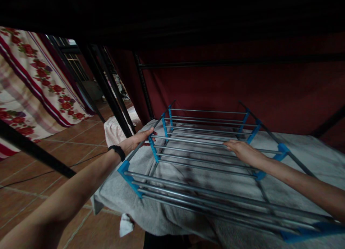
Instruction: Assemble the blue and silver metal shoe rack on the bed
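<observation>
A shoe rack (188,187) of thin grey metal tubes with blue plastic brackets lies on a grey blanket (121,202). My left hand (141,137), with a black band at the wrist, is closed around the rack's left side tube, beside a blue bracket (153,148). Over the middle of the rack, my right hand (238,150) has its fingers closed on one of the cross tubes. Its fingertips are partly hidden behind the hand. Another blue bracket (281,151) joins the tubes at the right side.
A black metal bed frame (107,91) surrounds the area, with a dark underside low overhead. A dark red cloth (215,87) hangs behind. To the left are a flowered curtain (40,83), a tiled floor (72,152) and a thin black cable.
</observation>
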Demonstrator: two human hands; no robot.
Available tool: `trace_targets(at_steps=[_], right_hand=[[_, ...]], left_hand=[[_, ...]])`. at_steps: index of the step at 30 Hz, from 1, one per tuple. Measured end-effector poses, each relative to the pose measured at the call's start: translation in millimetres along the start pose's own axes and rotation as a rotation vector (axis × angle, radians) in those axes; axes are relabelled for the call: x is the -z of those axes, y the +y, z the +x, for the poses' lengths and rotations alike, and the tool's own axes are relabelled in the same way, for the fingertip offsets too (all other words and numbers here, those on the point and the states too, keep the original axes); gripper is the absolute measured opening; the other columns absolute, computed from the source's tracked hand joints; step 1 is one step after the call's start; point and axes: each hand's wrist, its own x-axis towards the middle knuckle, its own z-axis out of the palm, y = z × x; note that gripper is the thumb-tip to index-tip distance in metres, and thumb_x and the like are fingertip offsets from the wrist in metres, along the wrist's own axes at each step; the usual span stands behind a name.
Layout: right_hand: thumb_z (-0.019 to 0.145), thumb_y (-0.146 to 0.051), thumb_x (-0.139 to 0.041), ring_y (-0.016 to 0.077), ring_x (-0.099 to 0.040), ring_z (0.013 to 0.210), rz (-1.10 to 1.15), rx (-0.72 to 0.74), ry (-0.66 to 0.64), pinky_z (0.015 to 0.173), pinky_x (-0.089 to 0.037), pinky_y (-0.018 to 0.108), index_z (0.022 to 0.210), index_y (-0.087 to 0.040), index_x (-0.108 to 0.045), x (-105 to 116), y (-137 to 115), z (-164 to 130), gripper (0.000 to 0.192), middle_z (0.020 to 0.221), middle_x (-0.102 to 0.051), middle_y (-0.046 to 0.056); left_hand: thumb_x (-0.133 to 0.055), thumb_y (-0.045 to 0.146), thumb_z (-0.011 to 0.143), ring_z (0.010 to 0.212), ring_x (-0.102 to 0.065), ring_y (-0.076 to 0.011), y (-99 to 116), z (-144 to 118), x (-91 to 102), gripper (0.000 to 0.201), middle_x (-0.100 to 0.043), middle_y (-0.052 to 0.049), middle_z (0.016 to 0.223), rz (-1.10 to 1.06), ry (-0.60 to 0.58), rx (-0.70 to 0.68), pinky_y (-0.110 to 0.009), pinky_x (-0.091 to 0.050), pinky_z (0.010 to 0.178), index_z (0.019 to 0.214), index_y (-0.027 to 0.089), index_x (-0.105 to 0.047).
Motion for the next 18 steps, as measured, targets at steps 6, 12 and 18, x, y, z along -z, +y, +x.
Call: trace_targets(at_steps=[6, 12, 18], right_hand=[[0.095, -0.027, -0.038, 0.0243, -0.065, 0.1, 0.046, 0.036, 0.018, 0.087, -0.05, 0.034, 0.111, -0.023, -0.068, 1.2, 0.2, -1.7, 0.035, 0.108, -0.069, 0.01], [0.094, -0.024, -0.039, 0.024, -0.065, 0.1, 0.028, 0.005, -0.001, 0.086, -0.049, 0.033, 0.107, -0.023, -0.068, 2.8, -2.4, -1.2, 0.032, 0.104, -0.07, 0.008], [0.091, -0.015, -0.038, 0.0226, -0.065, 0.097, -0.009, -0.009, -0.02, 0.084, -0.048, 0.031, 0.11, -0.022, -0.067, 3.4, -5.7, -0.5, 0.035, 0.103, -0.07, 0.008]], left_hand=[[-0.084, 0.046, 0.055, 0.077, -0.061, -0.0162, 2.2, 5.3, 4.1, 0.053, -0.065, -0.004, 0.091, 0.025, -0.053, 0.019, -0.027, -0.047, 0.065, 0.096, 0.019, -0.062], [-0.083, 0.049, 0.057, 0.082, -0.062, -0.0177, -0.4, 7.0, 4.7, 0.055, -0.064, -0.006, 0.103, 0.03, -0.057, 0.001, -0.028, -0.048, 0.067, 0.098, 0.02, -0.061], [-0.081, 0.055, 0.059, 0.091, -0.062, -0.0203, 1.8, 1.7, 2.7, 0.06, -0.062, -0.008, 0.116, 0.012, -0.047, 0.004, -0.031, -0.05, 0.071, 0.105, 0.021, -0.062]])
